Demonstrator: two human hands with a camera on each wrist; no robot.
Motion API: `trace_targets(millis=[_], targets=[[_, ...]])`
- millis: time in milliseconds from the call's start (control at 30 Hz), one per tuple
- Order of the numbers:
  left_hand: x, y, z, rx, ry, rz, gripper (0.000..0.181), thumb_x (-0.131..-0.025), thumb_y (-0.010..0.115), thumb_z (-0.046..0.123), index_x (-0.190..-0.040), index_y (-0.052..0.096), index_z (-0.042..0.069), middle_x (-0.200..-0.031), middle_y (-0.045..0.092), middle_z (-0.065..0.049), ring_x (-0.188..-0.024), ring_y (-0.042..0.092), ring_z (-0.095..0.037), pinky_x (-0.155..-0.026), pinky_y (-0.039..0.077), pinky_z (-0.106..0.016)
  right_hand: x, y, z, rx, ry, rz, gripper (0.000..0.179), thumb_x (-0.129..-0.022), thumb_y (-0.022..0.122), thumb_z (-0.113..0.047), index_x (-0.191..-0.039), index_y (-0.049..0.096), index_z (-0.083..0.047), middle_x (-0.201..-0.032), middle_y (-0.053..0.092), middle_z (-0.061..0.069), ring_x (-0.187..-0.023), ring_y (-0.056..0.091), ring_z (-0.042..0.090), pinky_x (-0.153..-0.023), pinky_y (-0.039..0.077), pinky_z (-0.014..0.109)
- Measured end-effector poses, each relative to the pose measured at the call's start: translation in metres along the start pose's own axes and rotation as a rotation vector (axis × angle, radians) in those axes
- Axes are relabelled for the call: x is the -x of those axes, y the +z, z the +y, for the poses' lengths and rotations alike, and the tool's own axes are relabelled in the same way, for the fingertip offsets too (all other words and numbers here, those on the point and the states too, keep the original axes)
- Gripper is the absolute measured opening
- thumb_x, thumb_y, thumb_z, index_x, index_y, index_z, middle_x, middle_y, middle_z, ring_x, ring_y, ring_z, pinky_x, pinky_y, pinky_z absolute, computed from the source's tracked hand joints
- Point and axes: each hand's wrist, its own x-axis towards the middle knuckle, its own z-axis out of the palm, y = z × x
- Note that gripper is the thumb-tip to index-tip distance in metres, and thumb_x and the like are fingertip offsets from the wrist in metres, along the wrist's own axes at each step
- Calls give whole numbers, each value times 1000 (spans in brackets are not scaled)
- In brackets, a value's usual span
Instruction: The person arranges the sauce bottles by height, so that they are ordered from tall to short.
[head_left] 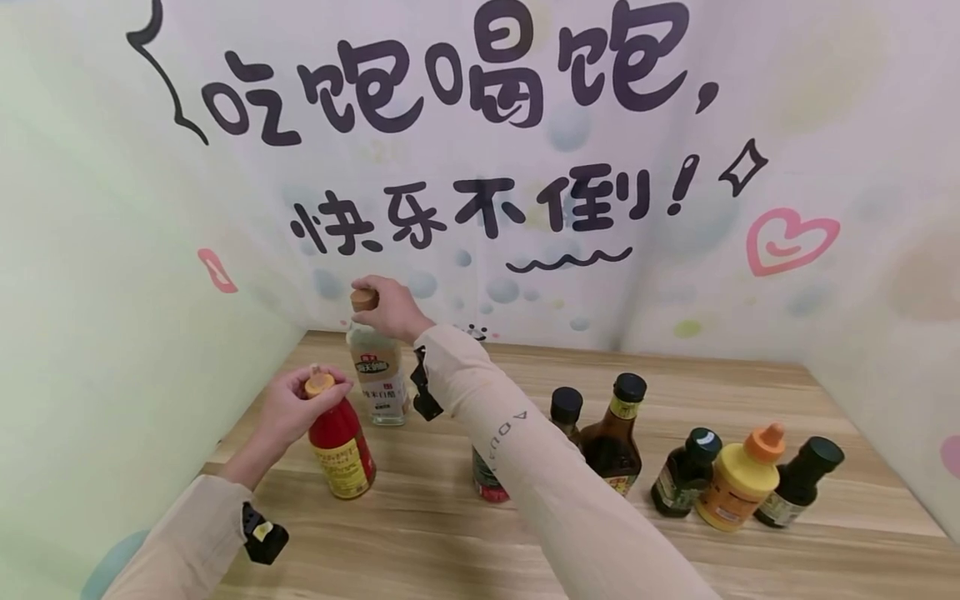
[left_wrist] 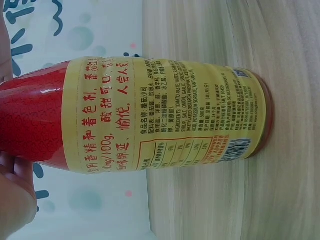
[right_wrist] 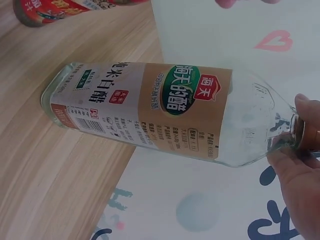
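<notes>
My left hand (head_left: 285,410) grips a red ketchup bottle (head_left: 343,458) around its neck, just under the orange cap. The bottle stands upright at the table's left, its yellow label filling the left wrist view. Farther back, my right hand (head_left: 399,310) holds a clear glass bottle of white rice vinegar (head_left: 384,383) by its brown cap, thumb and fingers around the top. In the right wrist view the vinegar bottle (right_wrist: 187,112) shows a tan and white label, with its base close over the wood. The ketchup bottle is just in front of the vinegar.
Right of my right sleeve stand a black-capped bottle (head_left: 567,407), a tall brown sauce bottle (head_left: 613,442), a small dark bottle (head_left: 681,477), a yellow squeeze bottle (head_left: 738,483) and another dark bottle (head_left: 801,483). The sleeve partly hides a red-based bottle (head_left: 491,483). A printed curtain (head_left: 480,292) backs the wooden table (head_left: 420,542).
</notes>
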Motion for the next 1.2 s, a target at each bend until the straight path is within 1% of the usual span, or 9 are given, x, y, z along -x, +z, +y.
trace_targets(millis=[333,567,600,700,800,833,900,1033,1200], targets=[[3,3,4,4,-8,-8,31,-84,61,23,-100,56,-4,-89,59,5,-79,56,-10,-66,50,-28,5,-25,-9,0,70,-85,66,-79,67,-19,-136,33,-15,-135,39,9,-120,40,18,-91,39,29],[6,3,3,3,-25,9,33,-85,60,24,-102,54,-3,-90,57,2,-79,53,-12,-66,49,-27,11,-54,-23,9,9,-95,67,-79,67,-22,-136,33,-12,-136,38,8,-122,37,16,-93,37,26],[-2,0,-24,50,4,-9,32,-84,61,25,-102,56,-1,-92,57,1,-80,53,-13,-67,49,-28,12,-58,-24,17,0,-100,67,-79,67,-23,-136,33,-12,-135,39,8,-122,37,16,-93,37,26],[-2,-2,-25,42,-1,-11,33,-84,60,26,-102,56,-1,-93,57,-1,-81,54,-14,-68,49,-28,17,-69,-30,33,-34,-114,64,-80,66,-23,-134,35,-12,-134,40,6,-121,38,14,-92,37,23],[-2,-3,-24,52,5,-15,31,-85,60,26,-101,57,0,-92,58,3,-80,54,-11,-67,49,-26,23,-79,-36,47,-80,-117,59,-81,65,-23,-132,39,-12,-133,42,5,-119,41,13,-91,38,22],[7,0,2,3,-22,-2,30,-85,59,25,-101,56,0,-91,57,5,-79,54,-9,-66,49,-26,26,-82,-37,52,-95,-119,57,-81,65,-22,-132,39,-12,-132,43,4,-118,42,13,-91,38,22],[6,0,2,13,-22,2,30,-85,60,25,-100,57,0,-91,58,4,-79,54,-10,-67,49,-26,32,-89,-38,52,-114,-126,55,-82,64,-22,-131,41,-13,-131,44,4,-116,43,12,-90,39,22],[-6,-3,-29,55,28,-13,29,-83,61,27,-101,59,4,-96,57,-7,-81,53,-17,-65,49,-29,46,-102,-34,26,-131,-144,52,-83,63,-21,-130,42,-12,-129,47,4,-113,47,12,-88,40,21],[-33,-11,-99,20,3,5,32,-83,62,32,-106,59,11,-103,56,-8,-85,54,-21,-63,50,-31,66,-119,-22,-8,-134,-154,45,-84,61,-20,-126,46,-9,-125,50,4,-110,49,13,-87,40,20]])
